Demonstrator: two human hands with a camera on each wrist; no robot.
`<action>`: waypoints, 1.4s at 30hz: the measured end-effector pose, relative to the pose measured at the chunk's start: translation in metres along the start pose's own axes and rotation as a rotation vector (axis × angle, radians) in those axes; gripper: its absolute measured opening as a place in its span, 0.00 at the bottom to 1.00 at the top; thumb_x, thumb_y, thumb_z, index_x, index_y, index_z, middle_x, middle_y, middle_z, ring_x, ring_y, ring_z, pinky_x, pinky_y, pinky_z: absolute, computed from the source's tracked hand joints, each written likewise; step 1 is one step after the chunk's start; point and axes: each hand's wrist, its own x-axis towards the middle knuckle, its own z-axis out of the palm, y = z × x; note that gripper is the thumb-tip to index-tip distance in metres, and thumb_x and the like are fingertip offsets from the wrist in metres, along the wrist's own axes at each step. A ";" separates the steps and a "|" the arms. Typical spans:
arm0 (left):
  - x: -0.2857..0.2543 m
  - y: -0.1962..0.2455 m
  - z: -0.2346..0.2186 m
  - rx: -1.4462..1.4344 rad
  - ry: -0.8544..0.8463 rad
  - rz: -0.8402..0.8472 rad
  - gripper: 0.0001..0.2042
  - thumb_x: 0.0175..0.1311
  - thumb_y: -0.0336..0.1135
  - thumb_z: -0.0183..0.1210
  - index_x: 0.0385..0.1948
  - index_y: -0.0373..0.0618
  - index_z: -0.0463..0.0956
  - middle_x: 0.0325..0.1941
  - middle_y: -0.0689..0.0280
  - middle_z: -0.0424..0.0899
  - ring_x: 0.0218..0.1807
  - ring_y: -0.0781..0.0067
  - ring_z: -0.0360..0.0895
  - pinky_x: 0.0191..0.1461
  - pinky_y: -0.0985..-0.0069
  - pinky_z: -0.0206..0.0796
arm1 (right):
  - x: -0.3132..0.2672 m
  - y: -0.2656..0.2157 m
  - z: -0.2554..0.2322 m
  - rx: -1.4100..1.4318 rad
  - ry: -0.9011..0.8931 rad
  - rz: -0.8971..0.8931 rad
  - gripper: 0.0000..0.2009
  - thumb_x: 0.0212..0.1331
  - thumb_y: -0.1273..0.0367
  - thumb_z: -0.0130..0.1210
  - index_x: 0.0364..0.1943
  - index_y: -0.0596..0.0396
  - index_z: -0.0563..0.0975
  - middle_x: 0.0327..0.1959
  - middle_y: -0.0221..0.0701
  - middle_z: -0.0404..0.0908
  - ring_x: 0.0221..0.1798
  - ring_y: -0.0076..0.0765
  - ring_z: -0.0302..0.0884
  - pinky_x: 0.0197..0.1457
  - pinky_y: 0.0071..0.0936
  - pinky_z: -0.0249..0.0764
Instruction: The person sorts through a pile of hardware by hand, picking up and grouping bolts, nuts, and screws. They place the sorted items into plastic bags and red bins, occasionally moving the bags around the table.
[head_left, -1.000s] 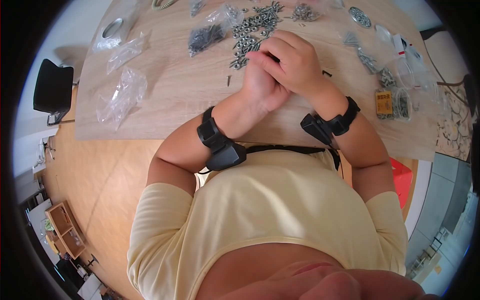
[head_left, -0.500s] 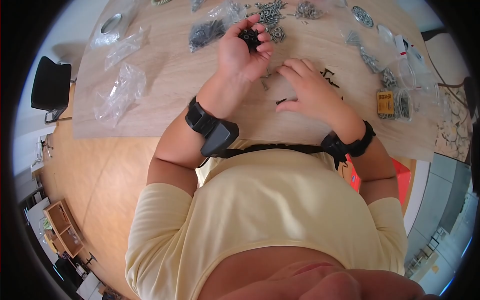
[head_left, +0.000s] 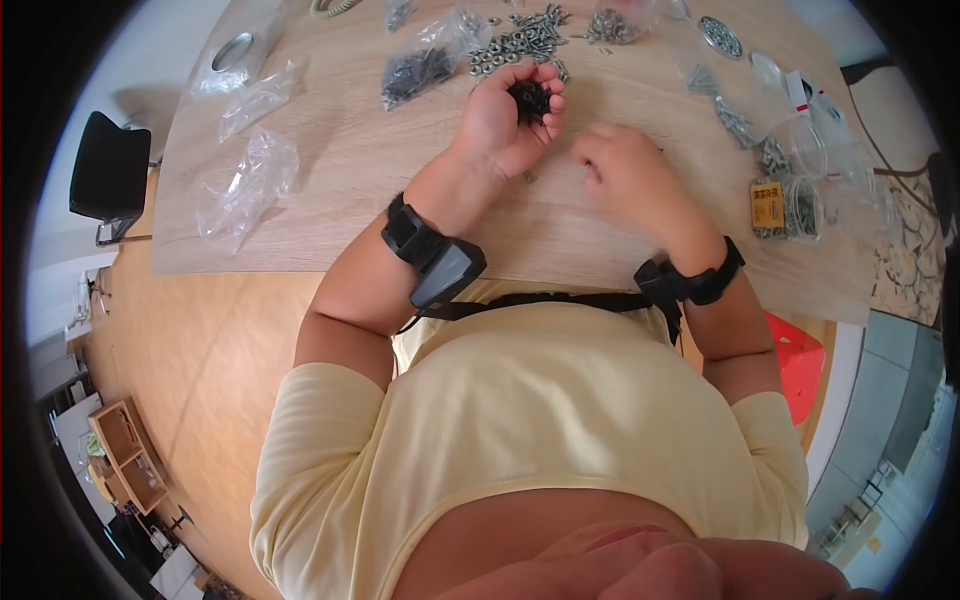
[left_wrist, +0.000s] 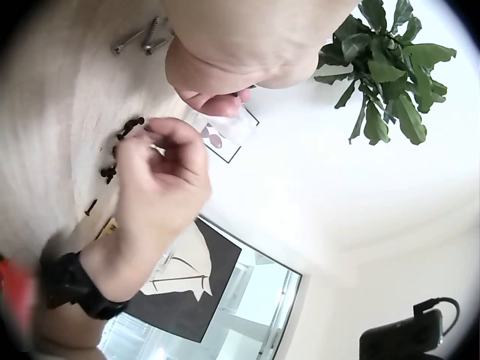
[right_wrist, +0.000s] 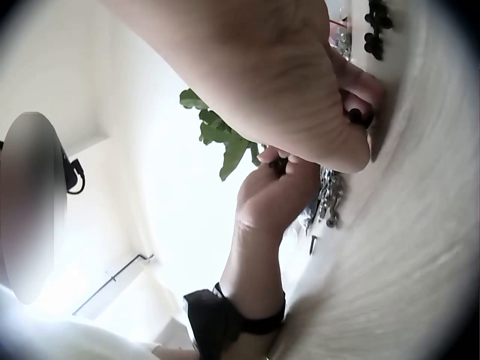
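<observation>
In the head view the left hand [head_left: 505, 125] is palm up, its fingers curled round a pile of black screws [head_left: 530, 102]. To its right, the right hand [head_left: 635, 185] is low over the table, fingers bent. The right wrist view shows a black screw [right_wrist: 360, 117] held between the right hand's fingers and thumb; the left hand [right_wrist: 274, 199] is beyond. In the left wrist view more black screws [left_wrist: 109, 174] lie on the table beside the right hand [left_wrist: 165, 180], and one separate black screw [left_wrist: 91, 207] lies nearer its wrist.
Silver nuts and screws [head_left: 520, 42] are heaped behind the left hand, beside a bag of dark screws [head_left: 418, 75]. Empty clear bags [head_left: 250, 190] lie at the left. On the right are a yellow-labelled box [head_left: 768, 208], small silver hardware [head_left: 735, 122] and a round metal piece [head_left: 720, 36].
The hands were together a second ago and are now apart. Since half a second ago, the right hand's spread fingers have bent in; the left hand has moved slightly right and toward the body.
</observation>
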 end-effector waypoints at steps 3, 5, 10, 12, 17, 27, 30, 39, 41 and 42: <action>-0.002 -0.005 0.006 0.118 0.062 0.016 0.11 0.64 0.36 0.43 0.34 0.40 0.71 0.30 0.62 0.76 0.30 0.69 0.73 0.28 0.78 0.64 | 0.010 0.004 -0.030 0.170 0.125 0.047 0.05 0.43 0.76 0.55 0.27 0.59 0.73 0.29 0.38 0.75 0.30 0.44 0.75 0.35 0.33 0.73; -0.005 -0.009 0.007 0.144 0.047 -0.022 0.11 0.64 0.36 0.43 0.34 0.40 0.72 0.30 0.62 0.76 0.30 0.69 0.74 0.28 0.78 0.64 | 0.017 -0.004 -0.046 0.324 0.339 0.069 0.07 0.43 0.76 0.56 0.30 0.58 0.74 0.29 0.35 0.75 0.28 0.34 0.75 0.33 0.26 0.73; -0.009 -0.012 0.008 0.195 -0.022 -0.164 0.12 0.64 0.37 0.43 0.32 0.40 0.73 0.30 0.62 0.76 0.28 0.71 0.72 0.22 0.81 0.60 | 0.024 0.013 -0.053 0.503 0.324 0.009 0.13 0.42 0.77 0.57 0.37 0.57 0.76 0.32 0.30 0.75 0.30 0.25 0.73 0.33 0.20 0.71; -0.005 -0.009 0.002 0.064 -0.153 -0.269 0.11 0.64 0.37 0.44 0.30 0.40 0.72 0.30 0.62 0.75 0.25 0.75 0.68 0.18 0.84 0.55 | 0.009 0.034 -0.060 0.505 0.333 0.046 0.16 0.42 0.80 0.56 0.40 0.57 0.76 0.33 0.28 0.75 0.31 0.23 0.70 0.33 0.17 0.69; -0.005 -0.009 0.004 0.017 -0.129 -0.254 0.11 0.64 0.37 0.45 0.29 0.39 0.72 0.29 0.63 0.74 0.24 0.77 0.64 0.16 0.86 0.51 | -0.040 0.058 -0.076 0.044 -0.285 0.240 0.31 0.34 0.76 0.60 0.52 0.53 0.68 0.48 0.38 0.71 0.51 0.43 0.71 0.51 0.32 0.69; -0.003 -0.009 0.003 0.018 -0.123 -0.284 0.11 0.64 0.38 0.46 0.28 0.40 0.72 0.27 0.65 0.70 0.22 0.78 0.62 0.14 0.86 0.48 | -0.023 0.061 -0.035 0.121 -0.231 0.191 0.28 0.37 0.77 0.57 0.51 0.55 0.67 0.46 0.39 0.67 0.43 0.37 0.72 0.39 0.26 0.73; -0.004 -0.009 0.004 0.032 -0.114 -0.279 0.11 0.64 0.38 0.46 0.28 0.40 0.72 0.27 0.66 0.70 0.22 0.78 0.62 0.14 0.86 0.47 | -0.016 0.059 -0.032 0.158 -0.217 0.166 0.25 0.38 0.78 0.56 0.48 0.55 0.68 0.45 0.39 0.67 0.45 0.39 0.71 0.40 0.27 0.73; -0.005 -0.011 0.005 0.097 -0.083 -0.255 0.12 0.64 0.39 0.46 0.27 0.40 0.71 0.26 0.67 0.70 0.20 0.79 0.61 0.14 0.87 0.47 | -0.006 0.042 -0.033 0.082 -0.220 0.128 0.28 0.35 0.75 0.62 0.48 0.50 0.70 0.45 0.39 0.69 0.44 0.48 0.73 0.45 0.36 0.72; -0.005 -0.011 0.005 0.095 -0.089 -0.256 0.12 0.64 0.39 0.46 0.27 0.41 0.71 0.26 0.67 0.70 0.20 0.79 0.61 0.14 0.87 0.47 | -0.004 0.040 -0.032 0.088 -0.182 0.164 0.28 0.35 0.75 0.62 0.48 0.47 0.70 0.46 0.39 0.69 0.43 0.49 0.74 0.44 0.37 0.72; -0.006 -0.011 0.005 0.092 -0.096 -0.255 0.12 0.64 0.39 0.46 0.27 0.41 0.71 0.26 0.67 0.70 0.20 0.79 0.61 0.14 0.87 0.46 | -0.003 0.039 -0.031 0.088 -0.182 0.165 0.28 0.35 0.75 0.62 0.48 0.47 0.70 0.46 0.39 0.69 0.43 0.49 0.74 0.44 0.37 0.72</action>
